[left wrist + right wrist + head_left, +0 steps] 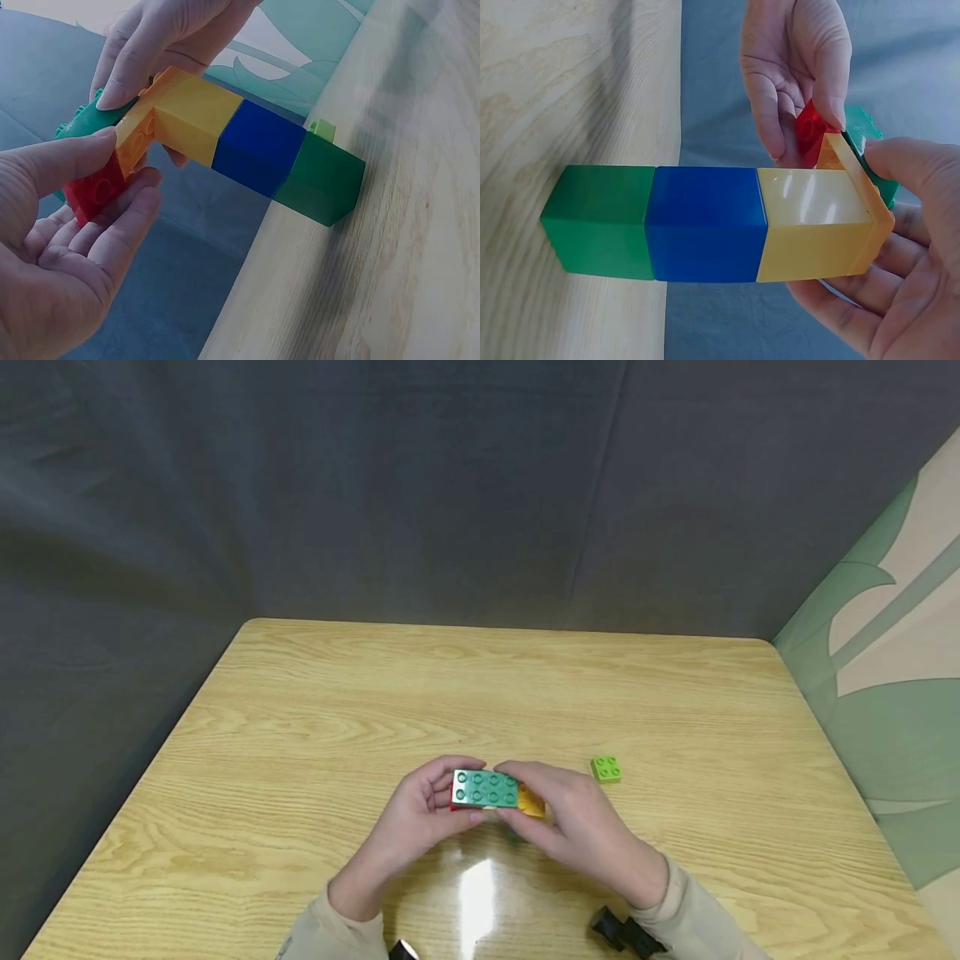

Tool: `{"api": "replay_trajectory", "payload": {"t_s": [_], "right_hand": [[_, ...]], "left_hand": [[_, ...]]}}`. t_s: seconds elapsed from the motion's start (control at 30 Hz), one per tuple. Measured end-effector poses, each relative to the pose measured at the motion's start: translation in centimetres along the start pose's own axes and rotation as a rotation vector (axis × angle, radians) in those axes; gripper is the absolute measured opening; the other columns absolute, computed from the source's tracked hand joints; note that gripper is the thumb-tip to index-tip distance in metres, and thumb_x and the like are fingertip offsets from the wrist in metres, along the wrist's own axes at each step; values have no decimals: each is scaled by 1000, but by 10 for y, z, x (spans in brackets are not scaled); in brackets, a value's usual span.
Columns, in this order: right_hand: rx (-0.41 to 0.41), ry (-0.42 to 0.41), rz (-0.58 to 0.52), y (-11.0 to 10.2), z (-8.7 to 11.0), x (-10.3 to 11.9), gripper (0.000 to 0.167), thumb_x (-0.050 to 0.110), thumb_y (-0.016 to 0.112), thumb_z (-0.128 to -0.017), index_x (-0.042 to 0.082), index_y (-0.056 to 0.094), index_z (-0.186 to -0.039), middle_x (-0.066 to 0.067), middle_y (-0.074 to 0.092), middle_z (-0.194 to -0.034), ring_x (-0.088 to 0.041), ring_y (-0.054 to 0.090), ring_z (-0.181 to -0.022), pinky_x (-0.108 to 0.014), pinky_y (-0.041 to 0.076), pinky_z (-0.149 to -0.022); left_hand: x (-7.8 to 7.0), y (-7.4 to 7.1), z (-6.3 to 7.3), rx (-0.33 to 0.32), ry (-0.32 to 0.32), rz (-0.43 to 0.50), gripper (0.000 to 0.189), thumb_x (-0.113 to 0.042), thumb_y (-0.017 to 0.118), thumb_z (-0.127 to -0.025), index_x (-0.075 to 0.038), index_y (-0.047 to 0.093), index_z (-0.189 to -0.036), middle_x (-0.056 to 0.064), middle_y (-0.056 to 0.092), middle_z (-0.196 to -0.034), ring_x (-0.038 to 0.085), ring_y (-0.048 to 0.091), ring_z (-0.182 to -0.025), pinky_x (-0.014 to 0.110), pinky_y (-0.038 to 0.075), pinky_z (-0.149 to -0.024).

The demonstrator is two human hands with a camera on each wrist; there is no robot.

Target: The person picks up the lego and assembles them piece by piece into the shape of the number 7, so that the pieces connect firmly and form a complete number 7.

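Note:
Both hands hold one assembled structure of toy building bricks. On its top sits a teal-green brick (485,788) with two rows of studs, overlapping an orange plate (532,803). Beneath the plate's left end is a red brick (97,191), gripped between the thumb and fingers of my left hand (420,810). My right hand (581,814) pinches the teal-green brick with its thumb and fingers, around the plate's right end. Below that end runs a column: a yellow block (196,112), a blue block (259,146), then a dark green block (604,219) close to the table.
A small lime-green brick (606,769) lies on the wooden table (337,693), beyond and right of my right hand. Dark cloth (420,502) hangs behind the table, and a patterned green-and-cream curtain (900,735) is at the right. Black devices (622,932) show near the wrists.

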State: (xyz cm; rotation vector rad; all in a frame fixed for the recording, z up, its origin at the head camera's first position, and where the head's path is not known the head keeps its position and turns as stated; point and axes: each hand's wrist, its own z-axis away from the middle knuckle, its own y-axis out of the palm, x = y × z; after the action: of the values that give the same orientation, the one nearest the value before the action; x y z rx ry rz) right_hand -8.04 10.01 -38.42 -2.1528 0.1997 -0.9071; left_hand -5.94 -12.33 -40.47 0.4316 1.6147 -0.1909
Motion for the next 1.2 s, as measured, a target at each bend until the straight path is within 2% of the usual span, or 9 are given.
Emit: {"api": "replay_trajectory", "payload": {"t_s": [0.2,0.57,0.73,0.93,1.2], "right_hand": [[-15,-13,-14,1,0,-1,35,25,73,-88,15,65,-120,5,68,-113,-7,64,-98,-26,54,-81],[-2,-24,20,-1,1,-1,38,24,74,-87,11,65,-121,1,70,-109,-9,66,-93,-28,56,-77],[12,-26,29,-3,0,-1,39,24,75,-86,10,64,-122,-1,70,-111,-14,67,-98,-33,56,-82],[26,-19,43,-4,0,-1,40,24,75,-86,9,65,-121,-2,70,-110,-14,67,-96,-34,56,-80],[23,-38,18,-5,1,-1,39,21,75,-86,11,64,-122,-1,70,-110,-13,67,-95,-32,56,-78]], "left_hand": [[-1,-1,-1,-6,17,-19,58,15,69,-78,10,47,-132,27,61,-121,22,67,-101,35,55,-83],[1,-1,-1,42,22,-34,64,11,72,-79,5,44,-137,26,60,-123,25,66,-104,37,54,-85],[2,1,-1,27,30,-26,67,12,72,-79,3,43,-139,25,59,-126,25,66,-104,38,54,-86],[2,4,1,-6,34,-36,67,11,73,-78,2,45,-138,25,61,-122,24,67,-102,38,54,-85],[6,9,1,-49,90,-35,77,13,74,-75,-2,40,-143,26,64,-115,24,69,-98,39,56,-81]]}}
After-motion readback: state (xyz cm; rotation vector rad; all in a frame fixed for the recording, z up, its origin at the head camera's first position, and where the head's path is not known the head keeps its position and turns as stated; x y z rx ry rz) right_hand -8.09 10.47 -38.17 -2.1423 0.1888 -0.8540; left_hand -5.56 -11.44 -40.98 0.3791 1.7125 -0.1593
